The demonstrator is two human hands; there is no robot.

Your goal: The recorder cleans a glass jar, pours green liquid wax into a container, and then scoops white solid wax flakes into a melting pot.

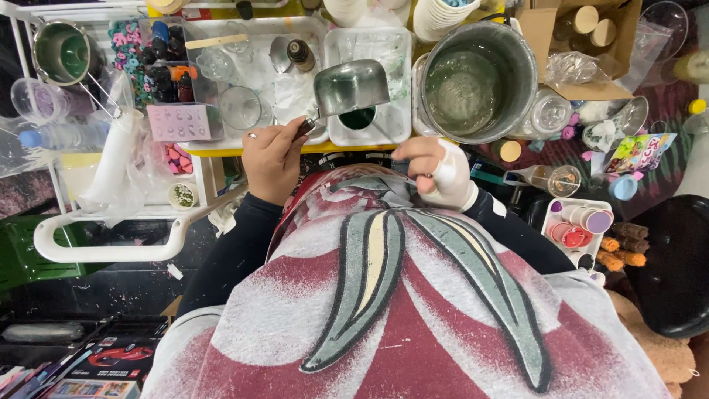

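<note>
Left hand, fingers clamped on handle, tilts small metal pitcher over white tray; green pool under spout. Right hand, bandaged, fingers curled; what it pinches, cannot tell. Big steel pot just right. Best: tilt slowly, keep spout low over tray.

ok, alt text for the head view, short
Seen from above, the person's left hand tilts a small metal pouring pot by its handle over a white tray holding green liquid. The right hand, partly bandaged, rests near it beside a large metal pot on a cluttered craft table.
</note>
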